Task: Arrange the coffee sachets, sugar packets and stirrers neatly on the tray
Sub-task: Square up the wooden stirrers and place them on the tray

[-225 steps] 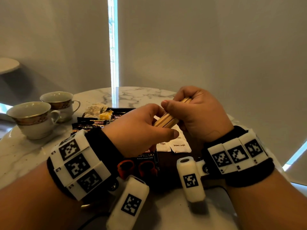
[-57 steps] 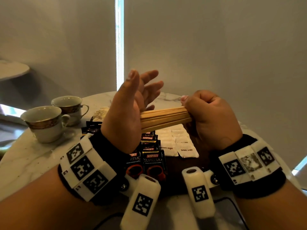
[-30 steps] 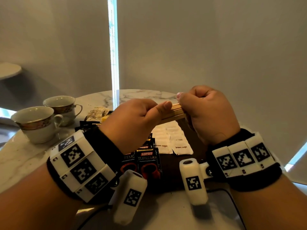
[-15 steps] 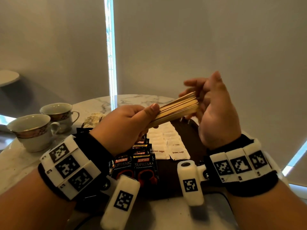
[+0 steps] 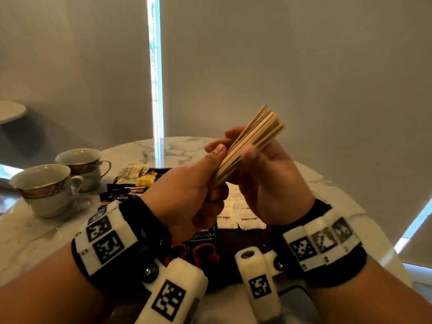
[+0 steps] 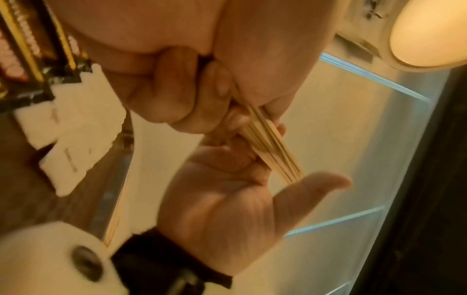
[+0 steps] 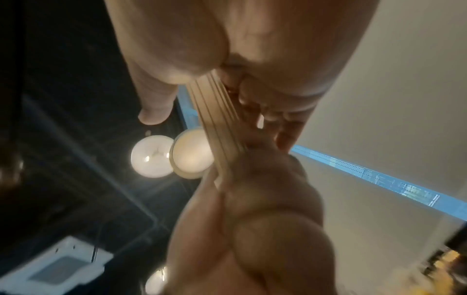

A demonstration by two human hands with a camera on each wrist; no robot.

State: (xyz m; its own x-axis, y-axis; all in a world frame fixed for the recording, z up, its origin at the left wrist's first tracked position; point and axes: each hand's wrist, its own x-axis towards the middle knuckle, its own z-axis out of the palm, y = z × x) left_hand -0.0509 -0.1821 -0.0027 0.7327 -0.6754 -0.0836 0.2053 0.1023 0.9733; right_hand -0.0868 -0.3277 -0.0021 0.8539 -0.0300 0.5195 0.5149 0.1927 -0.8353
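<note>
Stirrers [image 5: 251, 141] are standing tilted above the tray [image 5: 247, 239], blocking part of it; two cups [image 5: 50, 188] are sitting far left; sachets [image 5: 203, 239] are lying beside sugar packets [image 5: 249, 220]; the left hand [image 5: 187, 195] is clamping the bundle's lower end; the right hand [image 5: 268, 183], fingers loose, is cradling it.

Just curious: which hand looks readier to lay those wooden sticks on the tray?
Probably the left hand: it grips the bundle of wooden stirrers, while the right hand lies open beside them.
</note>
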